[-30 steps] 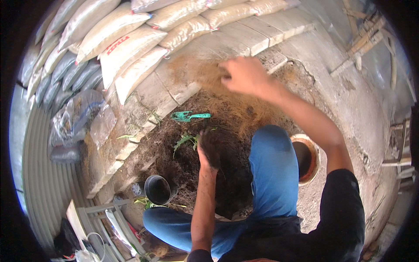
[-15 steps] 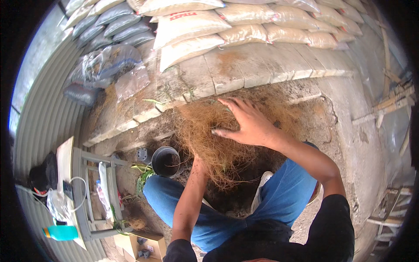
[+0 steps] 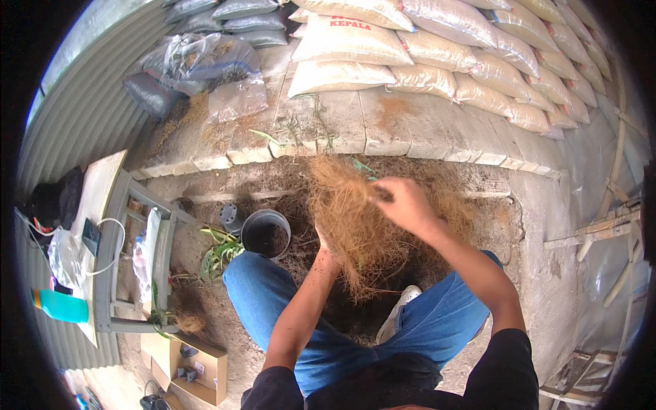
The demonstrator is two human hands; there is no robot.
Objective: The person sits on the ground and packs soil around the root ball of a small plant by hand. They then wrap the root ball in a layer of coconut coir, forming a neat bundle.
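Note:
A large tangled clump of brown coconut fibre (image 3: 348,225) is held up between my legs. My left hand (image 3: 325,240) grips it from the lower left side, its fingers mostly buried under the strands. On the clump's right side my right hand (image 3: 406,205) is closed, with curled fingers pinching strands near the top. Behind the clump a small green thing (image 3: 363,167) shows in part; its kind I cannot make out. More loose fibre (image 3: 451,205) lies on the ground beyond my right hand.
Left of my knee stand a black pot (image 3: 266,234), a smaller grey pot (image 3: 231,217) and a green leafy plant (image 3: 222,253). A grey stool (image 3: 123,273) and a cardboard box (image 3: 205,376) are farther left. Stacked sacks (image 3: 355,44) rest on a concrete ledge (image 3: 335,130) ahead.
My right hand has gone from spread fingers above the fibre to a closed pinch at its right side. The clump stands higher and narrower. The view has shifted slightly.

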